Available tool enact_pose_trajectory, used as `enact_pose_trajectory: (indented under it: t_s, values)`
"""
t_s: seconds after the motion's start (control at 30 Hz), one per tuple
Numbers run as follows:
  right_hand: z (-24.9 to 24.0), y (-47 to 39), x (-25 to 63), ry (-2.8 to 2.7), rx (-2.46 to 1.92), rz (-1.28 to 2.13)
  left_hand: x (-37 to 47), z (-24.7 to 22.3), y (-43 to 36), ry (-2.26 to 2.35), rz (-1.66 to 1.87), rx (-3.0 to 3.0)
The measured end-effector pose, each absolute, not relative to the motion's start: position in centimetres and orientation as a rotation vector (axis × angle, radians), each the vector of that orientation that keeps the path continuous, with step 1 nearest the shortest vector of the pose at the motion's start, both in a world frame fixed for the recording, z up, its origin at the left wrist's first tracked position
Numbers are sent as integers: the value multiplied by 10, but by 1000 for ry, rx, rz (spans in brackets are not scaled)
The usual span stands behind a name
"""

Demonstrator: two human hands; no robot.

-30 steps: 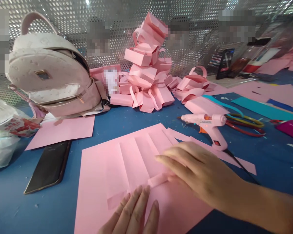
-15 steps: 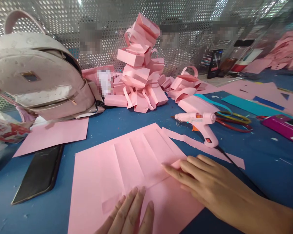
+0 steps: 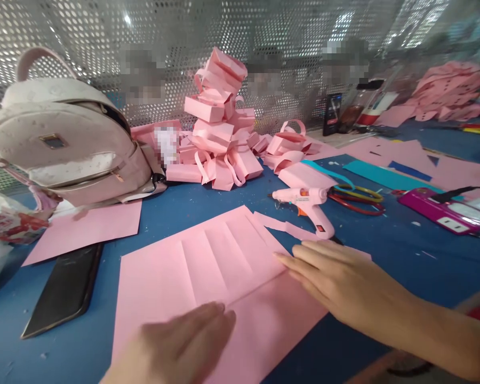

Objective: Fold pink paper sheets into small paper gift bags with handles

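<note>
Two layers of pink paper lie on the blue table, a creased upper sheet (image 3: 220, 250) over a larger pink sheet (image 3: 272, 330). My left hand (image 3: 180, 341), blurred by motion, is over the lower left part of the paper, its fingers close together near the upper sheet's front edge. With fingers stretched out, my right hand (image 3: 328, 277) rests on the right end of that edge, its fingertips pressing the paper down. A pink glue gun (image 3: 310, 205) lies just behind my right hand, beside a thin pink paper strip (image 3: 272, 221).
Pink paper boxes (image 3: 220, 133) are stacked at the back. A pale backpack (image 3: 72, 144) and black phone (image 3: 66, 288) are at left. On the right are scissors (image 3: 360, 200), a blue-green strip (image 3: 388, 176) and a magenta device (image 3: 444, 210).
My left hand has shifted left and its spread fingers have come together. My right hand stays at the fold's right end. The camera view has turned slightly right and up.
</note>
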State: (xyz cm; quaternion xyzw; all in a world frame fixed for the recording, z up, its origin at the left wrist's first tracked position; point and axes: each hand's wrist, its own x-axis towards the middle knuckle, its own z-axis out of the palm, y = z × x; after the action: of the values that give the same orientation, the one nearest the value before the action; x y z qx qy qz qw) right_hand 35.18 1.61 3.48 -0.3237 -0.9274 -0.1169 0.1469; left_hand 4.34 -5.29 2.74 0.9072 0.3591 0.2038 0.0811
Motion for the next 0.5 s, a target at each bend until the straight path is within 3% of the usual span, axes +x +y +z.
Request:
enact_pose_trajectory:
  t_s: [0.17, 0.37, 0.5]
  values:
    - [53, 32, 341, -2667, -966, -31, 13, 45, -23, 1323, 671, 2292]
    - [60, 49, 327, -2840, -963, 596, 8, 42, -33, 1379, 468, 2066]
    - [53, 56, 321, -2883, -912, 727, 12, 38, -41, 1347, 472, 2016]
